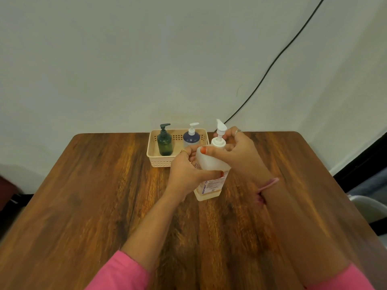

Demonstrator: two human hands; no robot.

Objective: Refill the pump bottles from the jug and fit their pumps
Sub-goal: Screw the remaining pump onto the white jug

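Left hand (pixel 188 170) is wrapped around the side of the big white plastic bottle with the purple-lettered label (pixel 211 176), and the bottle is gripped and kept steady on the brown wooden table (pixel 104 206). Right hand (pixel 236 153) is closed around the neck of the same bottle, at the collar of its white pump (pixel 219 130), with the thumb pressed on the bottle's shoulder. It looks as if the pump is being screwed on or off, but which way cannot be told. How full the white bottle is cannot be seen either. A pink band (pixel 268 185) is worn on the right wrist, and pink sleeves are seen at the bottom. Just behind the hands, a pale pink plastic basket with small holes (pixel 159 162) is set near the far edge of the table. Two bottles are stood upright inside it: a dark green pump bottle (pixel 165 144) on the left and a dark blue bottle with a white pump (pixel 191 138) on the right. Both already have their pumps on. No separate jug is seen. So the two basket bottles seem finished, and the white one is judged to be the one left to finish. A black cable (pixel 272 65) is hung down the white wall behind.
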